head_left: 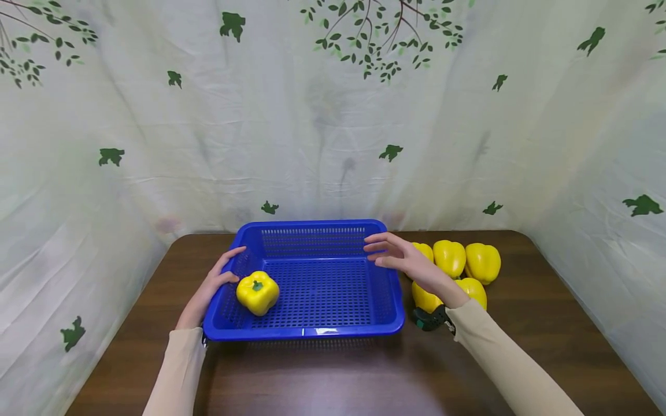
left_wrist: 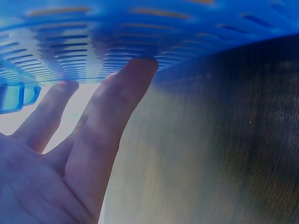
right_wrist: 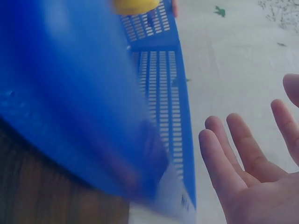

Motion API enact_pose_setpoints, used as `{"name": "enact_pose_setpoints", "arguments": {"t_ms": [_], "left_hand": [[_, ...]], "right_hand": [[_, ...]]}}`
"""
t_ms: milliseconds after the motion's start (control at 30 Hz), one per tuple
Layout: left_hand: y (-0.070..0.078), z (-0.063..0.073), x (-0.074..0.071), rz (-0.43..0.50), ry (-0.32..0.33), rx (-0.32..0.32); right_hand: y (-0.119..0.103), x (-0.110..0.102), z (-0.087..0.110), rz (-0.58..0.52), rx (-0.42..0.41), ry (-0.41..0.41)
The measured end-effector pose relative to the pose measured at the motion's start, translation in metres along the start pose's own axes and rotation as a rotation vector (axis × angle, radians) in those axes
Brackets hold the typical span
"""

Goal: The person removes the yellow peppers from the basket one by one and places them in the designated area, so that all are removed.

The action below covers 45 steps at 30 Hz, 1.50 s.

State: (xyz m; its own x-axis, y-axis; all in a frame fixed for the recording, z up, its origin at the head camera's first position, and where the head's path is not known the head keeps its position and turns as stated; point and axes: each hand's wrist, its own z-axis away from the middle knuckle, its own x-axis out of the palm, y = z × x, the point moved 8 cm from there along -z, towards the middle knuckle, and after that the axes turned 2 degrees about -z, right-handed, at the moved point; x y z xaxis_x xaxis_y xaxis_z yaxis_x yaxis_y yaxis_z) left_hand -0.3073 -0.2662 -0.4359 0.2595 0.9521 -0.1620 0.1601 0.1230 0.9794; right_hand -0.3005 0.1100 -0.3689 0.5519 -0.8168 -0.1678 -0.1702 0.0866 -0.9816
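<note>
A blue slotted plastic basket [head_left: 328, 332] sits on the table, one yellow bell pepper [head_left: 257, 293] at its left end with the stem up. My left hand [head_left: 210, 287] is at the basket's left side, thumb and a finger on the rim. In the left wrist view, extended fingers [left_wrist: 117, 102] reach the slotted wall from outside. Above the basket's right rim is my right hand [head_left: 400, 257], fingers apart and holding nothing. Several yellow bell peppers [head_left: 483, 263] lie together right of the basket, some partly hidden behind the right wrist and forearm.
The brown wooden table [head_left: 536, 341] extends on both sides of the basket. A pale cloth [head_left: 322, 138] printed with green leaves hangs behind and at the sides. A dark strap with a device [head_left: 430, 319] is on the right wrist.
</note>
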Motion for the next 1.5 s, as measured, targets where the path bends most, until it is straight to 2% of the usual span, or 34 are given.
{"name": "enact_pose_setpoints", "arguments": {"t_ms": [400, 667, 967, 1167, 1500], "left_hand": [[0.0, 0.0, 0.0, 0.015, 0.0, 0.007], [0.002, -0.001, -0.001, 0.01, 0.014, 0.041], [0.001, -0.001, 0.0, 0.015, 0.005, 0.014], [0.0, 0.001, 0.0, 0.005, 0.008, 0.002], [0.0, -0.001, -0.001, -0.002, 0.009, 0.023]], "right_hand": [[-0.011, 0.033, -0.032, -0.03, -0.023, -0.116], [-0.009, 0.051, -0.049, -0.034, -0.031, -0.149], [-0.001, 0.073, -0.063, -0.045, -0.017, -0.202], [0.005, 0.093, -0.071, 0.024, -0.006, -0.268], [0.013, 0.131, -0.082, 0.145, 0.039, -0.407]]}}
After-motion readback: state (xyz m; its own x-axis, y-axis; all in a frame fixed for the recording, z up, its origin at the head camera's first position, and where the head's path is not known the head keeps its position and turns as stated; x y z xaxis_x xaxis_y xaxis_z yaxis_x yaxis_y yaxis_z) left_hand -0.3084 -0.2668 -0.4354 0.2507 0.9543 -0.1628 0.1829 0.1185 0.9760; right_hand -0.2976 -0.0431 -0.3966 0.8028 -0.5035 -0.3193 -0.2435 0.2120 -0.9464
